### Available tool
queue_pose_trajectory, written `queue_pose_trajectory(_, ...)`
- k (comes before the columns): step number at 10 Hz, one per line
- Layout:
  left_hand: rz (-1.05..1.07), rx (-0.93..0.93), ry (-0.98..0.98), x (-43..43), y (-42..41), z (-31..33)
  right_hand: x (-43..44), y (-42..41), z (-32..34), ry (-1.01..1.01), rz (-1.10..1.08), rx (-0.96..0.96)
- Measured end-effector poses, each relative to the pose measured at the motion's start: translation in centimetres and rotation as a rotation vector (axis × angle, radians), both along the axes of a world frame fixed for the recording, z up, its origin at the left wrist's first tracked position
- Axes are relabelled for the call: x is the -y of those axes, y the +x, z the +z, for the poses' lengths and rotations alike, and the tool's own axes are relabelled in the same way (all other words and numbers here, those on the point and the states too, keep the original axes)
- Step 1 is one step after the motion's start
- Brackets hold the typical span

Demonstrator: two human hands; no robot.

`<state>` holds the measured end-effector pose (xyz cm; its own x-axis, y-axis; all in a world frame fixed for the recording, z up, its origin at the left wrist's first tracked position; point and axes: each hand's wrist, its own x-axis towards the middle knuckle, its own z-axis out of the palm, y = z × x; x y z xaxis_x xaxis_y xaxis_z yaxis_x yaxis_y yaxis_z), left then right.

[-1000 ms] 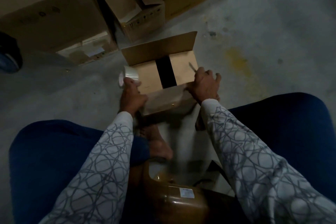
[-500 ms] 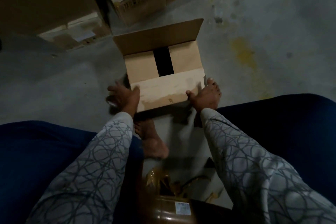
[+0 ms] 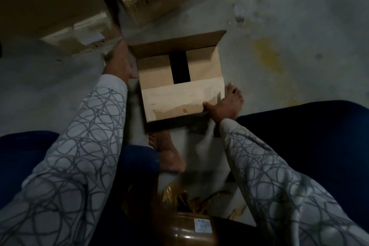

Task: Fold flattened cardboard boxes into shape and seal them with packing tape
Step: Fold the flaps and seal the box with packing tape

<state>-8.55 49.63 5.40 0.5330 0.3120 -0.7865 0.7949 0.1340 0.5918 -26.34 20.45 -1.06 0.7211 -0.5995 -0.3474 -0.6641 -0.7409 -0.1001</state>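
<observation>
- The left hand (image 3: pixel 119 62) reached up along the left side of the cardboard box (image 3: pixel 180 94), its fingertips near the left corner of the far flap (image 3: pixel 175 46). It was motion-blurred, so whether the fingers were spread, curled or pinching anything could not be told.
- The cardboard box stood on the concrete floor (image 3: pixel 299 26) between the person's knees, already squared up into shape, with stacked cartons (image 3: pixel 151 0) well behind it.
- Its two inner flaps (image 3: pixel 155 70) were folded down flat, with a dark gap between them.
- The near flap (image 3: pixel 179 98) was folded down over them, while the far flap stood upright.
- The right hand (image 3: pixel 225 104) lay flat at the box's right near corner, fingers spread down the side and thumb pressing on the near flap to hold it down.
- Judged from this, forming was nearly done on this face. The far flap had yet to be lowered to meet the near one.
- No tape showed across the gap, and no roll could be made out, so sealing appeared to lie wholly ahead.
</observation>
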Motion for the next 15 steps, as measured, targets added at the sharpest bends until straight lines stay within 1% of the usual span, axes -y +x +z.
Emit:
queue_pose_trajectory(1,-0.001,-0.118,0.027,0.0,-2.8,-1.8,0.0,0.5,-0.2,0.006,-0.016,0.004)
queue_pose_trajectory(2,-0.028,-0.172,0.032,1.8,-8.3,-3.3,0.2,0.6,0.0,0.028,-0.028,0.004)
queue_pose_trajectory(3,-0.032,-0.290,0.236,-0.3,-9.3,-9.3,0.2,1.8,1.8,0.081,-0.031,-0.029)
queue_pose_trajectory(4,0.020,-0.229,0.218,-1.9,-7.4,-12.5,0.8,4.3,3.2,0.264,-0.092,-0.049)
queue_pose_trajectory(5,0.145,-0.018,0.230,-0.4,-6.1,-7.0,1.9,6.1,4.4,0.541,-0.361,0.059)
queue_pose_trajectory(6,0.142,0.087,0.330,1.9,-3.7,-0.5,2.8,6.4,7.4,0.546,-0.478,0.222)
queue_pose_trajectory(7,0.021,0.244,0.446,3.6,0.6,4.3,3.3,6.0,8.3,0.684,-0.649,0.393)
queue_pose_trajectory(8,-0.135,0.399,0.579,5.9,4.2,10.4,2.2,6.9,9.7,0.951,-0.879,0.489)
queue_pose_trajectory(9,-0.261,0.539,0.664,7.6,8.2,15.7,0.4,8.1,11.4,1.127,-0.988,0.534)
queue_pose_trajectory(10,-0.380,0.651,0.678,8.4,13.2,19.5,-1.6,10.2,13.7,1.241,-0.987,0.536)
queue_pose_trajectory(11,-0.495,0.729,0.844,8.3,17.4,23.7,-4.3,13.1,16.8,1.332,-0.937,0.606)
queue_pose_trajectory(12,-0.598,0.890,0.970,6.6,21.1,26.6,-6.0,16.8,19.1,1.371,-0.806,0.686)
queue_pose_trajectory(13,-0.693,0.906,1.067,4.0,23.3,25.7,-7.1,20.8,20.3,1.436,-0.621,0.765)
queue_pose_trajectory(14,-0.665,0.857,1.023,3.1,22.6,22.0,-8.9,24.0,19.9,1.452,-0.379,0.650)
queue_pose_trajectory(15,-0.542,0.881,0.929,3.8,19.1,17.4,-10.9,26.1,18.8,1.536,-0.335,0.493)
